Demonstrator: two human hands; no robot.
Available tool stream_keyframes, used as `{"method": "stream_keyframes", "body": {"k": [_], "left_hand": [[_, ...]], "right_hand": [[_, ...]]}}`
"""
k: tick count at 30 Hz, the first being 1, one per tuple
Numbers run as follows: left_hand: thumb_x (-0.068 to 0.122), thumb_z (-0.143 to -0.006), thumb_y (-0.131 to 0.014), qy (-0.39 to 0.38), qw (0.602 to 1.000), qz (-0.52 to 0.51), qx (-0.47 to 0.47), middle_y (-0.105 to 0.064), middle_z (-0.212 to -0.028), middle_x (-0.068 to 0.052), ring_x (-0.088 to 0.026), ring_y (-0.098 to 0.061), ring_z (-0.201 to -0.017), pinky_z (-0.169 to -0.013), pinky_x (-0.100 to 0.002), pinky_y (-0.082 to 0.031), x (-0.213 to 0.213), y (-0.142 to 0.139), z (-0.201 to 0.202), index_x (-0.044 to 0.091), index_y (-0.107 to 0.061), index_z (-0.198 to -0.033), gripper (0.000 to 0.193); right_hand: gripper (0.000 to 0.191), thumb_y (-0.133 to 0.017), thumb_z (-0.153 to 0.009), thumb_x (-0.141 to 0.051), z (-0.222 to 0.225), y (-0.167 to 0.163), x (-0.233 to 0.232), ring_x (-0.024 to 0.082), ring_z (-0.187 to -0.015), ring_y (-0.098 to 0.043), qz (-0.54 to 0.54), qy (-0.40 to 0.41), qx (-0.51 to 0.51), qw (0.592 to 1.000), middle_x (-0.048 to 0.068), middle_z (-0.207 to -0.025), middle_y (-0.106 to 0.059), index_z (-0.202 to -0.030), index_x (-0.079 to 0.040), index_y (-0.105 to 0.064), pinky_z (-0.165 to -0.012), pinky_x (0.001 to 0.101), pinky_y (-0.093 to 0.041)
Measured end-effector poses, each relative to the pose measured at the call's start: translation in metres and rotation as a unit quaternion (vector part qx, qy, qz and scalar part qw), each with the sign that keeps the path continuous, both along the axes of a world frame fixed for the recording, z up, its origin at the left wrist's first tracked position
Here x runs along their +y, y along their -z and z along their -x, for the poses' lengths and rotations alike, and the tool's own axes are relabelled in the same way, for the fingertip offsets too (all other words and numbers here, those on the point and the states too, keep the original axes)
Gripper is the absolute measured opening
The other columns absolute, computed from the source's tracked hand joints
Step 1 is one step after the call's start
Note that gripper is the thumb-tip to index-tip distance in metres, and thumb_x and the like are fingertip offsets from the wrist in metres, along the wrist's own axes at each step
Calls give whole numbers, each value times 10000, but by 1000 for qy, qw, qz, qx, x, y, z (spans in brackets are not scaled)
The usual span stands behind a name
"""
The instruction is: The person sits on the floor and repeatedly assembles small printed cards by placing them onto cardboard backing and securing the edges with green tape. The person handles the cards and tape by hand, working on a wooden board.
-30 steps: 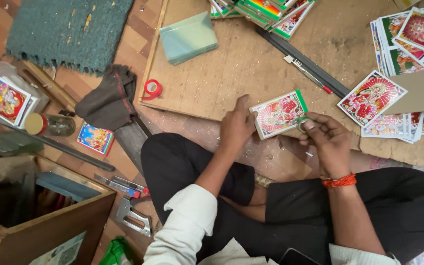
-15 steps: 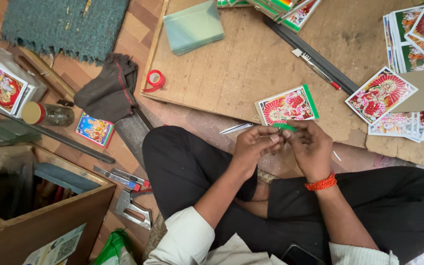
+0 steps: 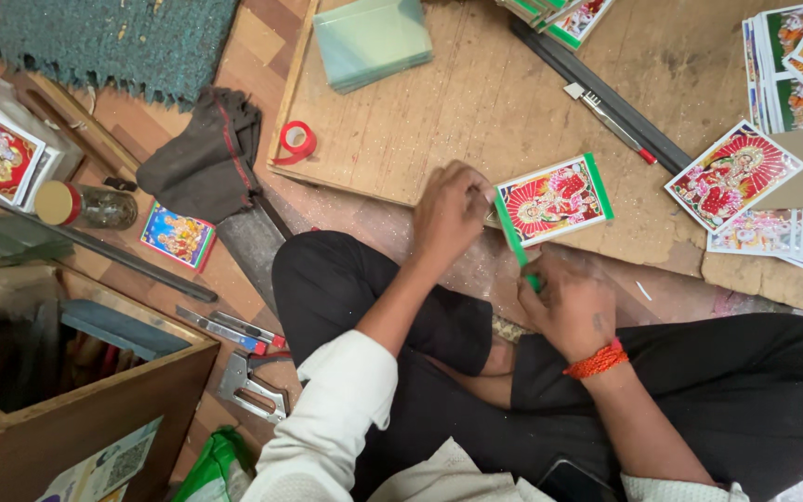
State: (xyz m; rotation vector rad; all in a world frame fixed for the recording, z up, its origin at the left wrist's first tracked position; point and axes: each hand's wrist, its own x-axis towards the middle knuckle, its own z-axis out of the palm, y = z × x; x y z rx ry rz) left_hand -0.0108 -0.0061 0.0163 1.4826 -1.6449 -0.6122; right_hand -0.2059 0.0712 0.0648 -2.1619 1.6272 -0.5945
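Note:
I sit cross-legged on the floor. A small colourful picture card with green tape along its edges (image 3: pixel 553 198) lies on the wooden board (image 3: pixel 439 112) in front of me. My left hand (image 3: pixel 451 214) grips the card's left edge. My right hand (image 3: pixel 572 301), with an orange thread at the wrist, pinches a strip of green tape at the card's lower left corner.
A red tape roll (image 3: pixel 298 140), a stack of glass panes (image 3: pixel 370 39), a black bar (image 3: pixel 606 98) and a cutter (image 3: pixel 606 121) lie on the board. More picture cards (image 3: pixel 734 174) are at right. A staple gun (image 3: pixel 253 390), wooden box (image 3: pixel 67 390), jar (image 3: pixel 85 205) and dark cloth (image 3: pixel 202 153) are at left.
The card has moved right and lies flatter on the board. My left hand shifted to its left edge, and my right hand dropped below it, pulling green tape down.

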Motion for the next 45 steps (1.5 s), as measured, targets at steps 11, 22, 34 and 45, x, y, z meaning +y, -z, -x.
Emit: {"method": "stream_keyframes", "body": {"k": [11,22,34,45], "left_hand": [[86,-795,-774,-18,999,20,-33,-690,-894,-20,-255,-608,-909,-813,-369,-507,-15,3,5,96,-711,-807,65],[105,-796,-782,-33,998,4,-46,-698,-879,-24,-253,-612,-896,-783,-375,-513,-19,10,9,90,-711,-794,73],[106,-779,-788,-38,998,13,-46,-693,-859,-24,-257,-615,-878,-768,-381,-514,-19,7,8,95,-700,-790,90],[-23,-816,-662,-27,999,-9,24,-704,-957,-60,-237,-669,-879,-792,-365,-562,-5,7,-3,94,-598,-1248,452]], "right_hand": [[324,-720,-849,-300,2,13,-5,343,-736,-712,-67,25,40,997,100,-803,-737,-1145,-170,-704,-641,481,-547],[385,-711,-853,-297,0,9,-8,361,-778,-713,-85,18,25,996,127,-838,-739,-1219,-178,-698,-636,494,-544],[276,-707,-848,-265,3,22,-7,321,-767,-734,-111,11,-24,993,115,-869,-747,-1105,-170,-742,-645,454,-566],[626,-686,-878,-252,40,23,-27,408,-1342,-538,49,11,28,998,221,-1448,-579,-1440,-9,-550,-1106,494,-455]]}}
